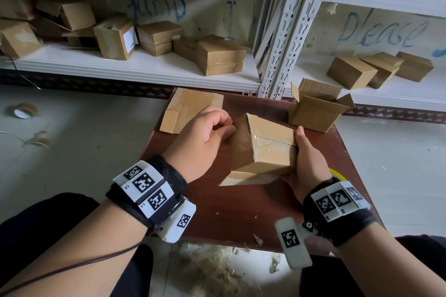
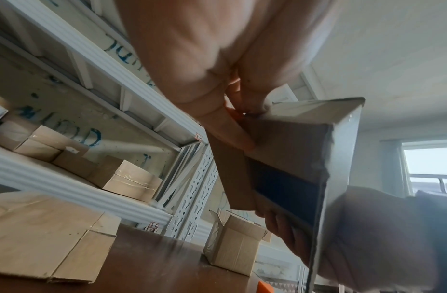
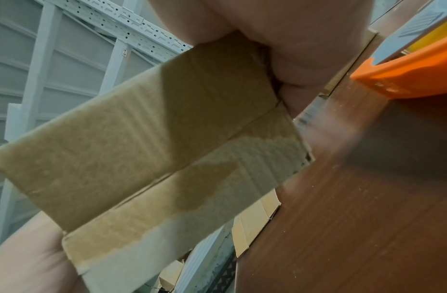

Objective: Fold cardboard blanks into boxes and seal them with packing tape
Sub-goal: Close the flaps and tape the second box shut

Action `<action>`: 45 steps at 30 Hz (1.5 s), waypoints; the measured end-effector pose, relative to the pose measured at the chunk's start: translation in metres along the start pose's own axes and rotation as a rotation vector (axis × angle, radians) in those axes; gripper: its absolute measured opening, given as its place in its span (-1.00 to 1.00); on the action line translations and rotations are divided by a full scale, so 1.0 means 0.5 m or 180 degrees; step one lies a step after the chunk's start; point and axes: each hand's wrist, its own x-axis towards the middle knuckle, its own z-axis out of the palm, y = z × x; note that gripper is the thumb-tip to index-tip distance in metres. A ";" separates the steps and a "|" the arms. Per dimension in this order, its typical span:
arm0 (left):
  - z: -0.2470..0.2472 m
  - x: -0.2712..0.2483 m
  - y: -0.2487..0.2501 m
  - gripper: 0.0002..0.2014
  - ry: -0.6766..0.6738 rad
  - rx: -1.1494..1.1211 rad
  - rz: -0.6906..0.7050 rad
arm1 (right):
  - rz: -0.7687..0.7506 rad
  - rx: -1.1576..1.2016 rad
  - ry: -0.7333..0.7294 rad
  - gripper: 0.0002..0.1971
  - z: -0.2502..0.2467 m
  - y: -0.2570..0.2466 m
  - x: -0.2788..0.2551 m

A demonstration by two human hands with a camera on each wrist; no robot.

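From the head view, your left hand [image 1: 205, 137] pinches the upper left corner of the box [image 1: 263, 144], and your right hand [image 1: 305, 159] grips its right side, holding it tilted above the brown table [image 1: 241, 212]. A flat blank [image 1: 188, 108] lies far left; an open box [image 1: 316, 108] stands far right.

From the left wrist, your fingers [image 2: 232, 134] curl onto the box's [image 2: 287, 150] top edge.

From the right wrist, the box [image 3: 147, 150] fills the frame, and something orange [image 3: 402, 75] sits on the table [image 3: 355, 218].
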 end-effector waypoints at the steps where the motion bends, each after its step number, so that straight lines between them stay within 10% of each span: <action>1: 0.002 0.000 -0.001 -0.88 0.0015 0.0050 0.0058 | -0.0019 -0.0014 0.0000 -0.52 0.000 -0.001 -0.001; 19: 0.028 -0.008 0.016 -0.84 0.1089 -0.0677 0.0580 | -0.0075 0.0299 0.0184 -0.58 -0.002 -0.002 -0.004; 45: 0.023 -0.001 0.015 -0.95 0.0634 -0.0592 -0.0029 | -0.0055 0.0171 0.0150 -0.49 0.001 0.008 -0.014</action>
